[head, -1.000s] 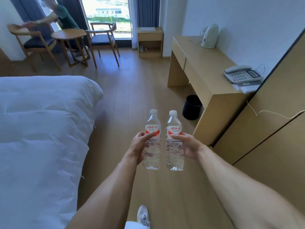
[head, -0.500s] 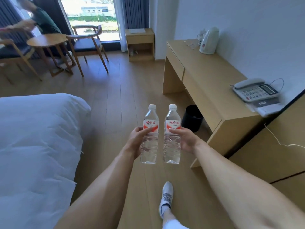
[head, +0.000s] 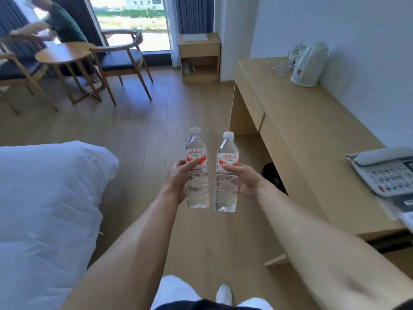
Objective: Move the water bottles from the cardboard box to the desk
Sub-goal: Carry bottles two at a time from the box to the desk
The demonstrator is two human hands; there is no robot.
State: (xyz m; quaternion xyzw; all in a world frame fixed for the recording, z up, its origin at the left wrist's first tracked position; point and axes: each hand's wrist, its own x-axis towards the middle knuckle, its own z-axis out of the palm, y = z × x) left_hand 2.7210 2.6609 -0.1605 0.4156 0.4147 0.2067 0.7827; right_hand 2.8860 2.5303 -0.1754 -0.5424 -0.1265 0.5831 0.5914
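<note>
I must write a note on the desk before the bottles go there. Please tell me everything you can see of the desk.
The desk is light wood in look, long, and stands along the white wall on the right. A drawer front shows on its near side. On its far end stand a white kettle and a loose cord; on its near end lie a grey telephone and some papers. The middle of the top is bare. A dark bin sits on the floor under it. Neither hand touches it.

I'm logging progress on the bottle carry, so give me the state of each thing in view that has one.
Left bottle: capped, upright, held in the left hand.
Right bottle: capped, slightly tilted, held in the right hand.
Desk: no bottles on it yet.
Kettle: upright, lid down.
Telephone: handset on cradle.
</note>
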